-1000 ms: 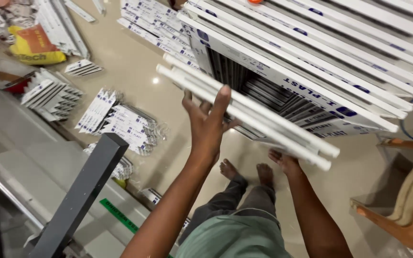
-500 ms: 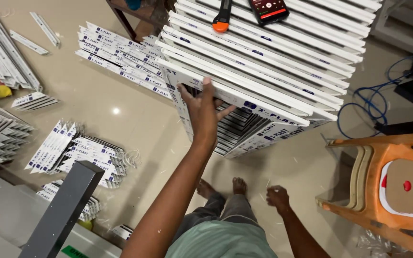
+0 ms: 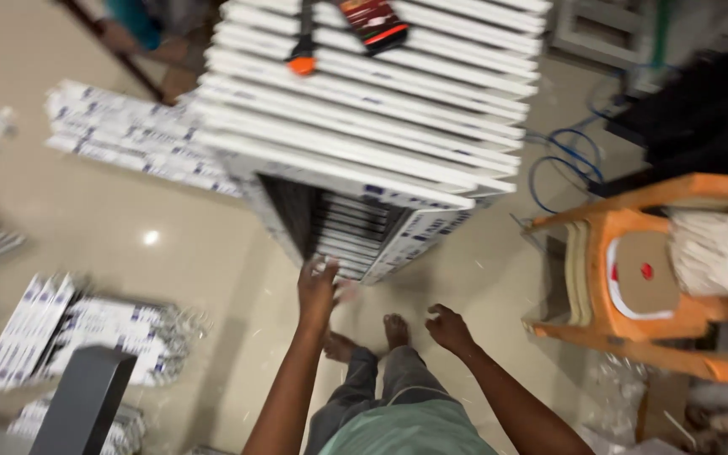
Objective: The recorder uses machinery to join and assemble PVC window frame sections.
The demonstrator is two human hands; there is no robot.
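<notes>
The person stands barefoot on the floor (image 3: 170, 219) before a tall stack of white trunking lengths (image 3: 364, 126), seen from above. The left hand (image 3: 318, 291) is raised to the near end of the stack, fingers loosely spread against the open ends of the lower pieces; blur hides whether it grips one. The right hand (image 3: 448, 329) hangs lower, apart from the stack, curled into a loose fist and holding nothing.

The stack looks squared up and complete, with a screwdriver (image 3: 301, 42) and a red-and-black phone-like object (image 3: 372, 21) lying on top. Judging by that, the stacking seems largely done, with only a nudge at the ends in hand. What remains unsorted: a second pile of lengths (image 3: 128, 135) on the floor behind, and bundles of short pieces (image 3: 69, 333) to the left. Stacked orange chairs (image 3: 634, 278) stand to the right.
</notes>
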